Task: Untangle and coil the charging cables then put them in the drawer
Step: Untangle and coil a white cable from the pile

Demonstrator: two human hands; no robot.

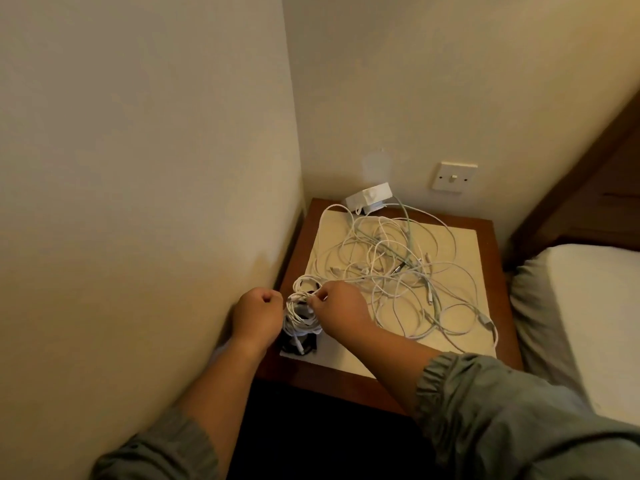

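A tangle of white charging cables (398, 265) sprawls over the pale top of a wooden bedside table (491, 237). At the table's front left corner a small coil of white cable (299, 315) hangs between my hands. My left hand (258, 315) is closed in a fist against the coil's left side. My right hand (341, 310) pinches the coil's strands from the right with its fingertips. A loose plug end dangles below the coil over a dark object (299, 344). No drawer shows in this view.
A white charger block (369, 199) sits at the table's back edge under a wall switch (453, 176). A wall runs close along the left. A bed with a white pillow (588, 306) and a dark headboard (588, 188) stands to the right.
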